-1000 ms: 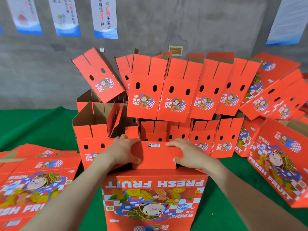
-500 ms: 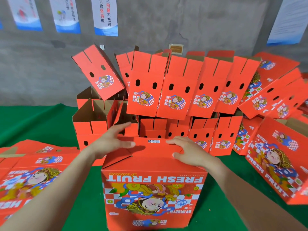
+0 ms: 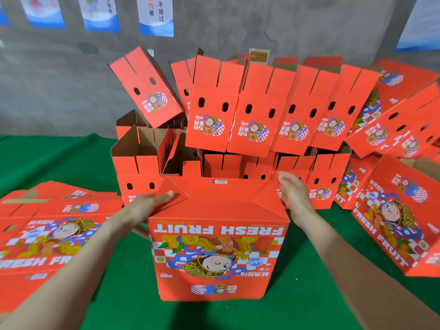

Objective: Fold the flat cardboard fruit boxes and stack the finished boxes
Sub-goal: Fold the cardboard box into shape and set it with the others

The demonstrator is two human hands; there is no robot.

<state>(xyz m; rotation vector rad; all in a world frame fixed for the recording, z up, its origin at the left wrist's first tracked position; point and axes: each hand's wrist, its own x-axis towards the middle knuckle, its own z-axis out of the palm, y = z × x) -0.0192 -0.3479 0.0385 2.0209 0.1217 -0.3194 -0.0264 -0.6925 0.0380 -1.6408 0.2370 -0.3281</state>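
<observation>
The box being folded [image 3: 217,253] stands on the green table [image 3: 309,306] at the centre of the frame, its "FRESH FRUIT" print upside down toward the camera and its end flaps sloping inward. The left hand [image 3: 147,208] reaches in from the lower left, its fingers straight and flat on the left flap and gripping nothing. The right hand [image 3: 294,192], slightly blurred, is beside the right flap with its fingers loosely spread and empty; whether it touches is unclear. Flat boxes [image 3: 54,229] lie at the left. Finished boxes [image 3: 252,110] are stacked behind, under wall posters [image 3: 156,15].
</observation>
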